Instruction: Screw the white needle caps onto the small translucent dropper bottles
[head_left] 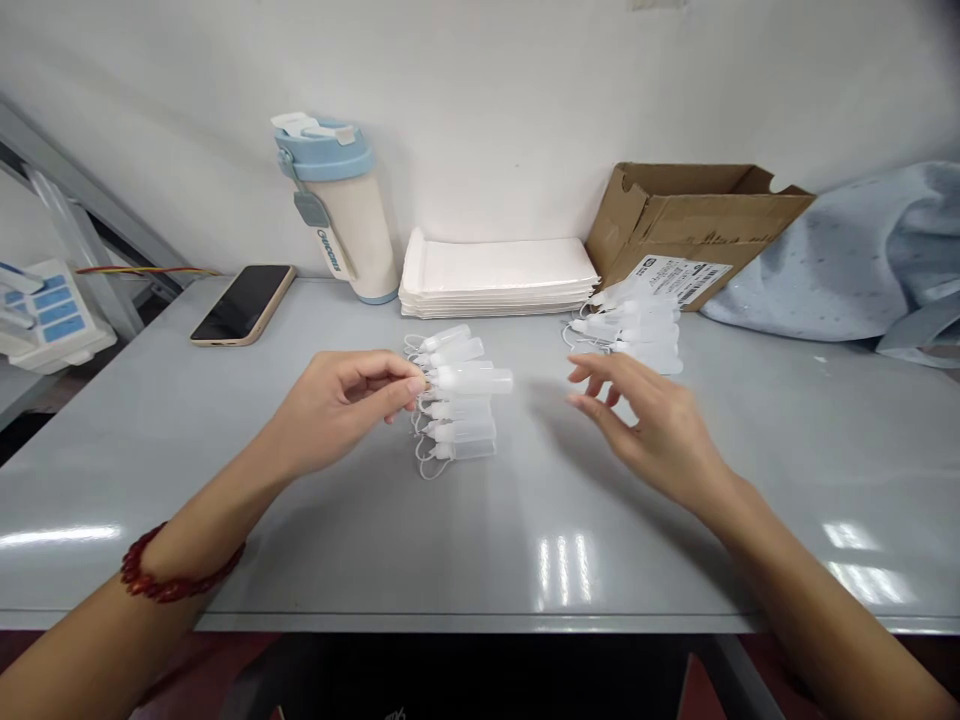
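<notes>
My left hand [352, 405] pinches the tip end of a small translucent squeeze bottle [476, 381], which points to the right over a row of similar bottles. Those other bottles [461, 430] lie side by side on the grey table, their nozzles and looped cap strings facing left. To the right, my right hand [637, 415] hovers with thumb and fingers apart and nothing between them. Just beyond its fingertips lies a second pile of the same bottles [637, 325], in front of the cardboard box.
Along the wall stand a cream tumbler with a blue lid [341, 210], a stack of white padded envelopes [499, 278] and an open cardboard box [690, 230]. A phone [244, 305] lies at the left. Pale blue cloth [847, 260] rests at the right on the grey table [360, 560].
</notes>
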